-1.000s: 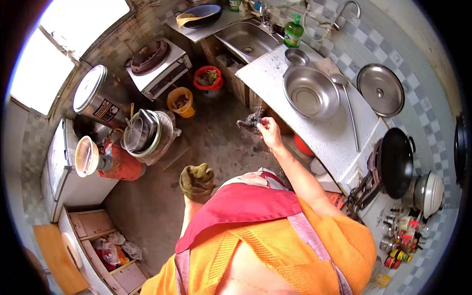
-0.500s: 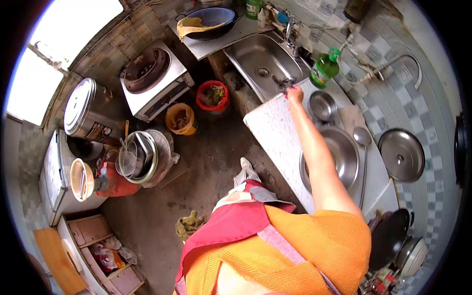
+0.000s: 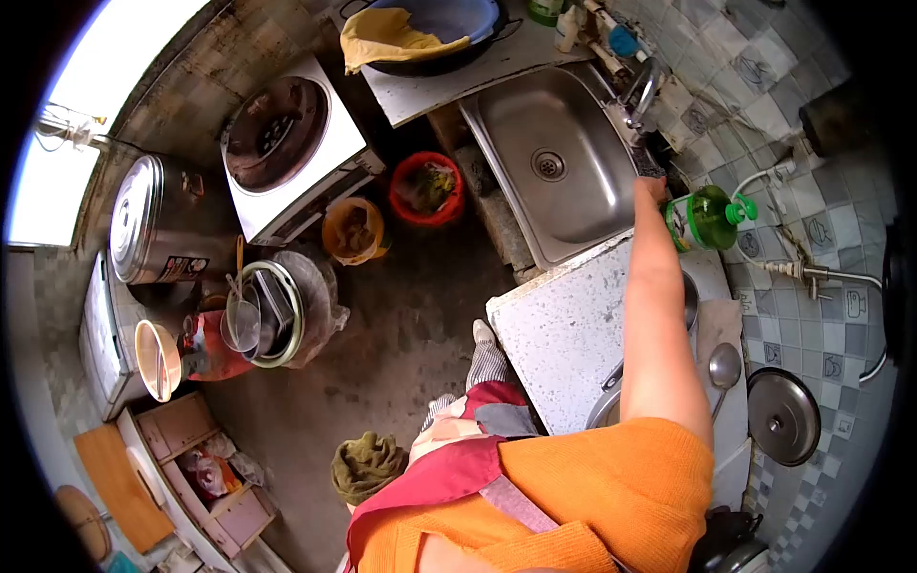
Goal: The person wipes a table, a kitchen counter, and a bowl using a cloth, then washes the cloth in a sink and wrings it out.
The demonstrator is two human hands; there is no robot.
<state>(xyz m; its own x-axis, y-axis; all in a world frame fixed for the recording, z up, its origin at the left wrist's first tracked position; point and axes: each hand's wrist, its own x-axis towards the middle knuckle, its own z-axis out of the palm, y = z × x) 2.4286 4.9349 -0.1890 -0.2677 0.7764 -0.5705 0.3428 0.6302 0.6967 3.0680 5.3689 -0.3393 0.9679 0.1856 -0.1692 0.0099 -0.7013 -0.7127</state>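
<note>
My right hand (image 3: pixel 651 183) reaches to the back right rim of the steel sink (image 3: pixel 538 222), near the base of the faucet (image 3: pixel 650 91). It is closed on a dark, mesh-like scouring pad (image 3: pixel 651 162); the fingers are small and partly hidden. Close by that wrist, a green bottle (image 3: pixel 705 218) stands on the counter (image 3: pixel 564 329). My left hand is out of sight. An olive-green cloth (image 3: pixel 368 468) shows at the left side of my body, and what holds it is hidden.
Below my arm on the counter lie a ladle (image 3: pixel 724 365) and a partly covered steel basin (image 3: pixel 607 406). A round lid (image 3: pixel 783 415) leans against the tiled wall. On the floor are a red bucket (image 3: pixel 449 215) and a yellow bucket (image 3: pixel 334 250), near a stove (image 3: pixel 334 177).
My right hand has carried the scouring pad from the sink's near right corner to its back rim by the faucet. The view has shifted, and the olive cloth shows more fully.
</note>
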